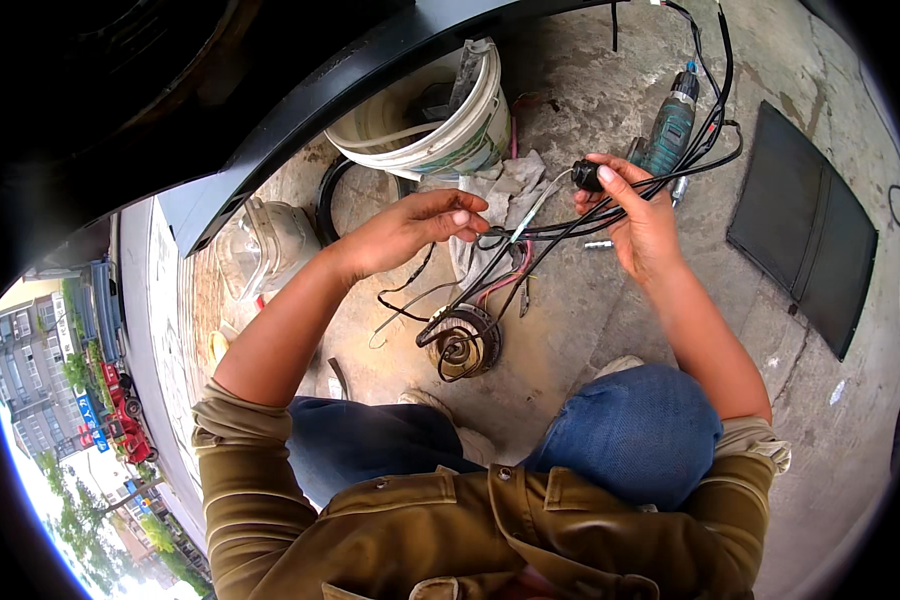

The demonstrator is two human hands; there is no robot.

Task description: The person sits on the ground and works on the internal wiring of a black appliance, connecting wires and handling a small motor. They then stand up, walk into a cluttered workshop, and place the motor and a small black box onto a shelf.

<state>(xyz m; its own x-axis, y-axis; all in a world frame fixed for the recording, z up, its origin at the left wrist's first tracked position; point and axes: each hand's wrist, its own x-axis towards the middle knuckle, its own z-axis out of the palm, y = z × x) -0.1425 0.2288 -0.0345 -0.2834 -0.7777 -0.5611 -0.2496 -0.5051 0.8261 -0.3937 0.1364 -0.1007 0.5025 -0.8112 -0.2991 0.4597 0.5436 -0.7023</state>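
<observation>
My right hand holds a black connector with a bundle of black cables; a thin pale wire runs out of the connector. My left hand, left of it, has curled fingertips on the cables near their middle. Red, black and pale wires trail down to a round metal part with a coiled black cable on top, lying on the concrete between my feet. A crumpled pale rag lies under the wires. A teal-and-black power drill lies just beyond my right hand.
A white bucket holding scraps stands beyond my left hand, beside a cloudy plastic container and a black hose loop. A dark frame overhangs at upper left. A flat black panel lies at right. The street shows at far left.
</observation>
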